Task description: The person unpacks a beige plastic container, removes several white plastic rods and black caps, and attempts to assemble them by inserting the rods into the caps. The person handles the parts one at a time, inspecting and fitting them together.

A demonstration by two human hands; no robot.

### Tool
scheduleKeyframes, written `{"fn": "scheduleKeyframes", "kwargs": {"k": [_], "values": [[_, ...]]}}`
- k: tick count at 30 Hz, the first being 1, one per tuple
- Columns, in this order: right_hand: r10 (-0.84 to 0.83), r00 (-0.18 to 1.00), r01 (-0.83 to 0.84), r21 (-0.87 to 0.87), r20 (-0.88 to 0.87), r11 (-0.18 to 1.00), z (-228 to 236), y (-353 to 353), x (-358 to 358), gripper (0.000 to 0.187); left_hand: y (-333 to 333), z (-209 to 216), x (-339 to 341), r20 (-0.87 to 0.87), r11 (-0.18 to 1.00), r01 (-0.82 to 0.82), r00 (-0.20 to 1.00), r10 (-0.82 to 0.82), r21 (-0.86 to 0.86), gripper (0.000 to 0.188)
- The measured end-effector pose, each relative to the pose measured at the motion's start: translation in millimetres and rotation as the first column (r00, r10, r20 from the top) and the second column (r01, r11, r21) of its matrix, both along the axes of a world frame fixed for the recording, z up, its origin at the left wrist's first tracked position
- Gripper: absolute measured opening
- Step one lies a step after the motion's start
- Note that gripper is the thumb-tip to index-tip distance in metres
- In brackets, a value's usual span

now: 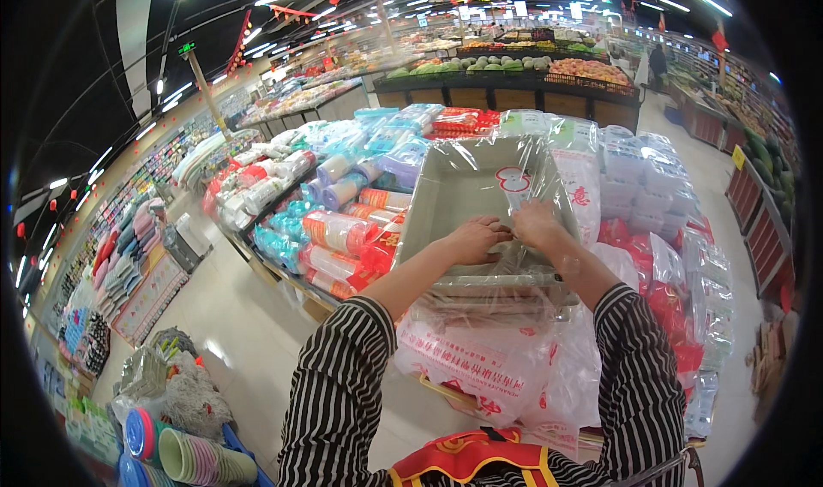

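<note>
The deep rectangular tray of grey-beige plastic, loosely wrapped in glossy clear film (454, 189), sits at the near edge of the display desk (273, 270), toward the middle of that edge. Under its near side show more film-covered grey-beige rims (514, 286), as if stacked; how many, I cannot tell. White plastic bags with pink print (471, 354) lie below these, at the desk's near edge.

The left hand (477, 239) reaches over the tray's near part, its fingers bent and close to one another. The right hand (535, 222) is just beside it, toward the tray's right wall, its fingers bunched at the film. Whether either set of fingers is clamped on the film or merely resting on it, I cannot tell.

Judging by its look, the tray is light for its size and fairly stiff, with walls that may flex a little if squeezed. The film looks slick, thin and crinkly, so it would slide over the plastic and could tear if it alone bears the load. The firmest hold is likely the rim at the middle of both long sides, thumbs outside and fingers inside, or both hands under opposite corners.
</note>
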State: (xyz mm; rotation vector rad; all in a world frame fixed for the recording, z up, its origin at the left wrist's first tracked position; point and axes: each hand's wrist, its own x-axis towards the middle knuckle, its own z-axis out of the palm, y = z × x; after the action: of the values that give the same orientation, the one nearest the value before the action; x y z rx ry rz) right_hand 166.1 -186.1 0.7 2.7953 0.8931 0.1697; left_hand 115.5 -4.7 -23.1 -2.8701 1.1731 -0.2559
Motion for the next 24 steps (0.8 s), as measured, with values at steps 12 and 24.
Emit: {"fn": "scheduleKeyframes", "kwargs": {"k": [12, 24], "values": [[0.147, 0.989, -0.147, -0.031, -0.004, 0.989, -5.8, -1.8, 5.1, 0.024, -5.6, -4.6, 14.0, -0.056, 1.0, -0.026, 0.998, 0.025, -0.001, 0.023], [0.37, 0.926, -0.365, 0.065, -0.08, 0.929, -0.3, -2.4, 1.9, 0.042, 1.9, 2.8, 10.2, -0.374, 0.954, -0.289, 0.896, 0.239, -0.084, 0.054]]}}
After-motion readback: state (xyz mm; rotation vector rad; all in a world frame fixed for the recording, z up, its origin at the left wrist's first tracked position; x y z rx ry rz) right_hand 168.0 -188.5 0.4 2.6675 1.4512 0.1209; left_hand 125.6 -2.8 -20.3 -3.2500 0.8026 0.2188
